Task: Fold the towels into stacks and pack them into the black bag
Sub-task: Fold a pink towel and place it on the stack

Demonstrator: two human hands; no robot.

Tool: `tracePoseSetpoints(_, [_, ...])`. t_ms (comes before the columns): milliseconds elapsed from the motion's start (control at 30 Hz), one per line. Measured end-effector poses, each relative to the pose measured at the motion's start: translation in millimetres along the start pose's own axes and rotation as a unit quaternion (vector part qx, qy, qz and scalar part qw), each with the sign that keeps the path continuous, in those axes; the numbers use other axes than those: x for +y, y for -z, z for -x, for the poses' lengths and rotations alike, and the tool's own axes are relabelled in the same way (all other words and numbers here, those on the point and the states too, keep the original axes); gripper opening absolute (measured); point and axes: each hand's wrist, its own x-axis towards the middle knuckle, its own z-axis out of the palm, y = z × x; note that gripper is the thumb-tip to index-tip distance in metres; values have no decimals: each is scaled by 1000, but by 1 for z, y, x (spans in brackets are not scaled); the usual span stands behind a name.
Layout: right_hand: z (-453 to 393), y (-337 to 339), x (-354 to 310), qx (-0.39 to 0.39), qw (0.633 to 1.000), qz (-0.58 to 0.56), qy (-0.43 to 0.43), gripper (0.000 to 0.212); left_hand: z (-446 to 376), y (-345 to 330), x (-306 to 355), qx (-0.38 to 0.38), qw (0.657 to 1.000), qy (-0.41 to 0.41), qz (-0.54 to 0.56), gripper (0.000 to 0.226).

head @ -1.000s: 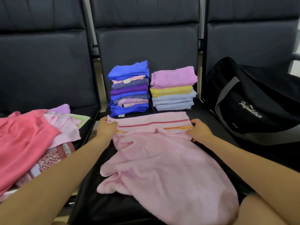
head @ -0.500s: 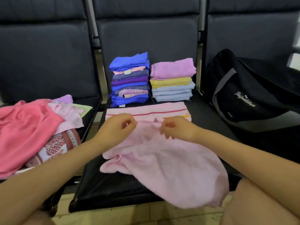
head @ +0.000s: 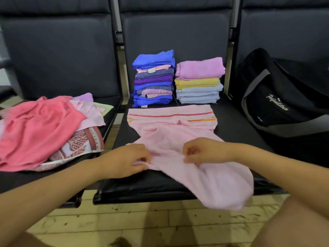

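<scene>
pinching: left hand (head: 130, 160) and right hand (head: 202, 152) each nip the pink towel (head: 179, 138);
risk: overhanging end (head: 229, 193) may slide floorward, dragging the fold crooked

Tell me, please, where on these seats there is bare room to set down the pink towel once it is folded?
Bare patches on the middle seat: right of the pink towel, toward the black bag, and a strip left of it. Behind, two stacks fill the back. The left seat is crowded with unfolded towels.

Black bag (head: 277, 97) cut off at right edge; coral towel (head: 35, 129) cut off at left edge
</scene>
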Motion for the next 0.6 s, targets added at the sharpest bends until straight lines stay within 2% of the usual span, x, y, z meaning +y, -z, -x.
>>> tracePoseSetpoints(67, [-1, 11, 7, 73, 997, -18, -25, 17, -1, 3, 4, 15, 999, 16, 31, 31])
tracePoseSetpoints(100, [-3, 16, 11, 119, 992, -6, -36, 18, -2, 7, 9, 33, 994, 29, 97, 33])
tracePoseSetpoints(167, [-6, 22, 19, 189, 980, 30, -48, 17, -7, 16, 20, 100, 961, 58, 250, 32])
tracePoseSetpoints(233, [-10, 23, 24, 209, 974, 60, -57, 15, -18, 22, 28, 183, 915, 93, 347, 13])
tracePoseSetpoints(300, [-13, 20, 25, 204, 972, 94, -68, 7, -29, 22, 32, 220, 891, 129, 377, 9])
tracePoseSetpoints(333, [-13, 18, 24, 203, 971, 105, -68, 5, -33, 21, 32, 219, 889, 143, 375, 8])
tracePoseSetpoints(400, [-14, 15, 18, 220, 968, 108, -54, 5, -40, 17, 26, 205, 912, 160, 318, 5])
tracePoseSetpoints(433, [-14, 13, 14, 231, 967, 102, -43, 3, -41, 16, 20, 193, 931, 166, 261, 9])
tracePoseSetpoints(500, [-13, 7, 7, 230, 967, 103, -26, 15, -41, 9, 2, 152, 966, 161, 130, 18])
tracePoseSetpoints(600, [-9, -5, -1, 125, 984, 125, -39, 31, -38, -3, -16, 164, 981, 107, -1, 28])
